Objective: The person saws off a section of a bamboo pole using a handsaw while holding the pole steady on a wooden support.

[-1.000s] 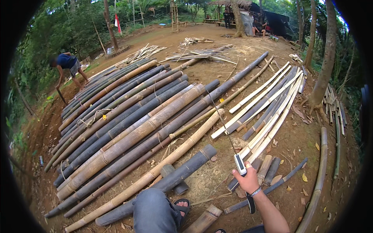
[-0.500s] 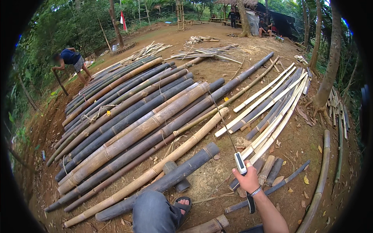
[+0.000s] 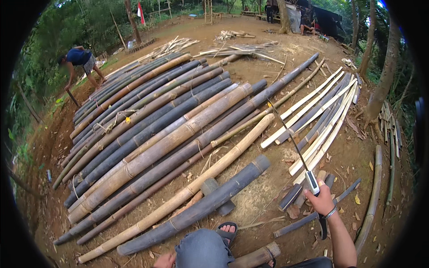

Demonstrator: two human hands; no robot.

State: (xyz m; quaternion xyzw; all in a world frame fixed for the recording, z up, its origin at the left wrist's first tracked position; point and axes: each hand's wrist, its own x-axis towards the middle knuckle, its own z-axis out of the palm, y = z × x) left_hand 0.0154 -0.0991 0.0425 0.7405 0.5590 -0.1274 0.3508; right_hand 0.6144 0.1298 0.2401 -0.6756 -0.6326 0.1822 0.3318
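Note:
My right hand (image 3: 321, 200) is closed round the white and black handle of a hand saw (image 3: 292, 142). Its long thin blade points up and away to the left, over the ground and apart from the poles. At the lower edge, my left hand (image 3: 165, 260) shows only in part beside my bent knee, its fingers unclear. In front of the knee a dark bamboo pole (image 3: 196, 206) rests across a short dark bamboo piece (image 3: 217, 195). A long tan bamboo pole (image 3: 223, 155) lies just beyond it.
Many bamboo poles (image 3: 152, 129) fill the left side. Pale split strips (image 3: 328, 134) lie to the right, short bamboo pieces (image 3: 290, 197) nearer me. A tree trunk (image 3: 382, 76) stands at the right. A person (image 3: 80, 62) bends over at the far left; others are near a shelter.
My right hand and the saw have shifted right, the blade tilting further left. My left hand has come into view at the lower edge. The whole view has shifted slightly.

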